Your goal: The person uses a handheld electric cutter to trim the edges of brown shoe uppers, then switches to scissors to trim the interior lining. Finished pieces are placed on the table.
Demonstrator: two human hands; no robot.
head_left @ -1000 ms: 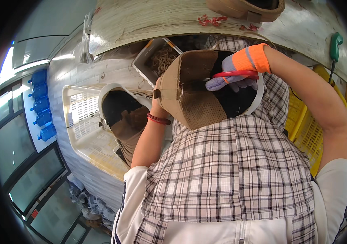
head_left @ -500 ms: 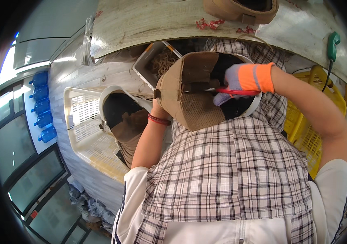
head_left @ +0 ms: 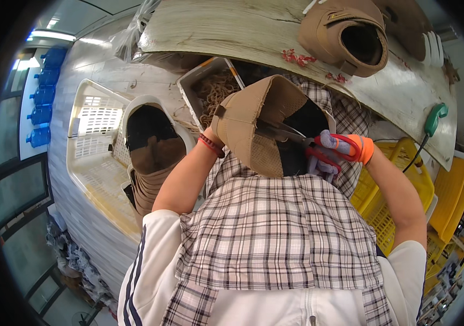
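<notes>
A tan shoe upper (head_left: 238,130) with a ragged cut edge and black lining lies over my lap, its opening facing right. My left hand (head_left: 212,135), wearing a beaded bracelet at the wrist, holds it from the left side; the fingers are hidden behind the fabric. In my right hand (head_left: 338,144), gloved in grey and orange, is a pair of red-handled scissors (head_left: 309,142). Their blades are spread and point left into the opening, near the brown inner fabric.
A white basket (head_left: 88,157) with another brown shoe (head_left: 153,152) stands at left. Beyond my lap is a white box of tan cords (head_left: 215,92). More shoes (head_left: 346,38) and red scraps (head_left: 297,57) lie on the worktable (head_left: 215,27). Yellow crates (head_left: 395,190) are at right.
My right hand has drawn back out of the shoe upper toward the right. The scissors' blades have opened. My view has shifted, bringing more of the table into sight.
</notes>
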